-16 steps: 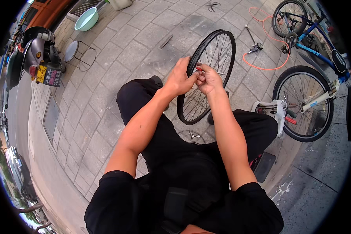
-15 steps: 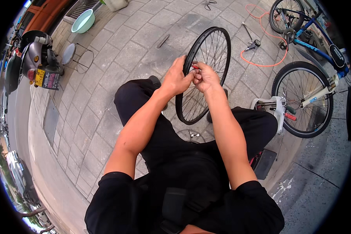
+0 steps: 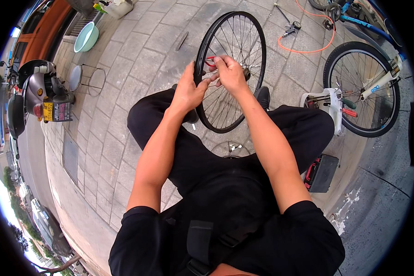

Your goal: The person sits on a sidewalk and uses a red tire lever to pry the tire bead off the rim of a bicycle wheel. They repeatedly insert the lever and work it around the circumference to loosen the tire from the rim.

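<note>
Between my knees a bicycle wheel (image 3: pixel 200 57) with a black rim and thin spokes stands upright, slightly tilted. My left hand (image 3: pixel 188 92) is closed over the near left side of the rim, its thumb reaching in toward the spokes. In the fingers of my right hand (image 3: pixel 231 76) is a small red spoke wrench (image 3: pixel 210 60), held among the spokes just inside the rim. The wrench's curved red edge shows; the part at the spoke is hidden by my fingers. The two hands nearly touch at the thumbs.
A tyre inflator (image 3: pixel 292 28) with an orange hose (image 3: pixel 308 51) lies beyond the wheel. At right are a blue bicycle (image 3: pixel 368 25), a white tool basket (image 3: pixel 336 110) and a black toolbox (image 3: pixel 323 174). A flat strip (image 3: pixel 182 41), stool (image 3: pixel 76 78), basin (image 3: pixel 86 37) and scooter (image 3: pixel 37 92) are at left.
My right hand has turned and risen a little along the spokes, and more of the red wrench shows. My left hand stays on the rim. The whole view has shifted slightly.
</note>
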Demonstrator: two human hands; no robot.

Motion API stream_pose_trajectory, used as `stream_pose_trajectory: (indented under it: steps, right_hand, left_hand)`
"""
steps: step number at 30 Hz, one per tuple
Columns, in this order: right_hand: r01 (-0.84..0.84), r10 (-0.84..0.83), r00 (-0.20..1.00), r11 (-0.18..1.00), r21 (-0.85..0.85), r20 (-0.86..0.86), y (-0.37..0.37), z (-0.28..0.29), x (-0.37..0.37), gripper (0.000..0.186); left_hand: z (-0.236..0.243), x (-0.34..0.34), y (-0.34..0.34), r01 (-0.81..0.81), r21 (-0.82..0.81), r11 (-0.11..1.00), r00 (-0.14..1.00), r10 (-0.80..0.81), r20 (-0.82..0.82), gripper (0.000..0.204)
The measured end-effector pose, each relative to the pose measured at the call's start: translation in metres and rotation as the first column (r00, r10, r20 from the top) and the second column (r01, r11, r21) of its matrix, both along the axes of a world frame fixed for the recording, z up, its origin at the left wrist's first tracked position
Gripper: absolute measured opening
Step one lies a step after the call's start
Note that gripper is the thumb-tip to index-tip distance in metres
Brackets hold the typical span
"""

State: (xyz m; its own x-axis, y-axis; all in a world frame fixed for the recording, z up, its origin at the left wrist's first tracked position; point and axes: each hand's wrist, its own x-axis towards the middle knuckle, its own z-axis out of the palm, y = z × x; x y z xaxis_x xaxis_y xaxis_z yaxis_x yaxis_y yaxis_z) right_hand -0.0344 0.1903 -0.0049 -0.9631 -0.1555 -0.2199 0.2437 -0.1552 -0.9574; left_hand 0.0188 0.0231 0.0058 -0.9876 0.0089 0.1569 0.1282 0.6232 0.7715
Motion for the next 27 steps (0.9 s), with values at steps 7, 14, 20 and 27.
stream_pose_trajectory:
  steps: [7,14,20,27]
  right_hand:
    - [0.45,-0.132,0.804,0.773,0.448,-0.58,-0.022,0.01,0.017,0.027]
    - [0.254,-0.019,0.901,0.832,0.493,-0.433,-0.013,-0.019,0.025,0.027]
    - [0.246,0.01,0.872,0.856,0.455,-0.49,-0.018,-0.037,0.021,0.027]
    - [0.03,-0.028,0.998,0.999,-0.03,0.062,-0.025,-0.027,0.025,0.033]
  left_hand:
    - [0.032,-0.009,-0.016,-0.043,0.29,0.956,0.898,-0.09,0.432,0.058]
    - [0.037,-0.009,-0.025,-0.078,0.416,0.906,0.853,-0.155,0.497,0.08]
    - [0.024,-0.009,-0.03,-0.064,0.411,0.909,0.88,-0.143,0.453,0.083]
    - [0.025,-0.012,-0.027,-0.055,0.421,0.905,0.878,-0.157,0.452,0.082]
